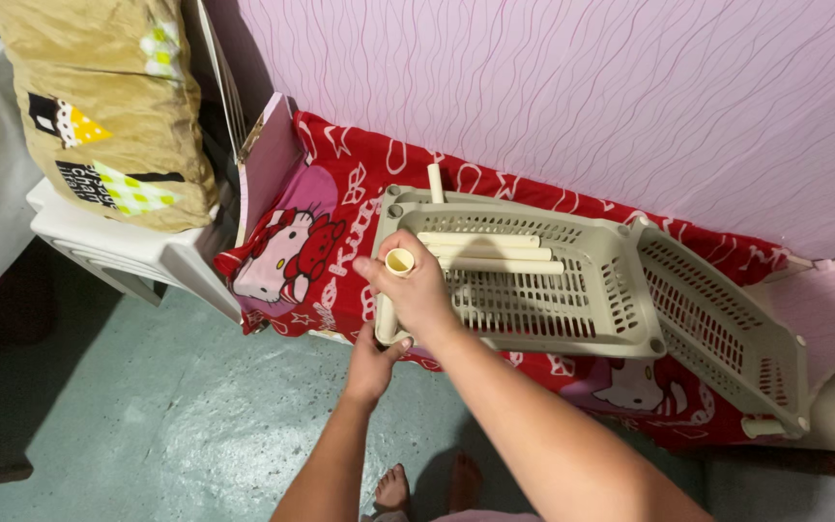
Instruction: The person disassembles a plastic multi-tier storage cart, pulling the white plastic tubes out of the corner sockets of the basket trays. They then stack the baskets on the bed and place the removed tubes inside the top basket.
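cream tube (399, 263) standing upright at the near corner of the beige perforated tray (572, 300) | right hand (416, 288) clenching around the tube | left hand (371, 365) just below, gripping the tray's edge | three loose tubes (485, 252) lying in the tray beyond the right hand | second tray (727, 329) leaning further right | red blanket (340, 193) lying underneath

Upright cream tube (398, 266), beige tray's (533, 319) corner

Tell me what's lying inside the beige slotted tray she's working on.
Three cream plastic tubes lie side by side inside the beige tray, near its far edge. The right hand, holding another tube, covers the tray's near-left corner, so anything there is hidden.
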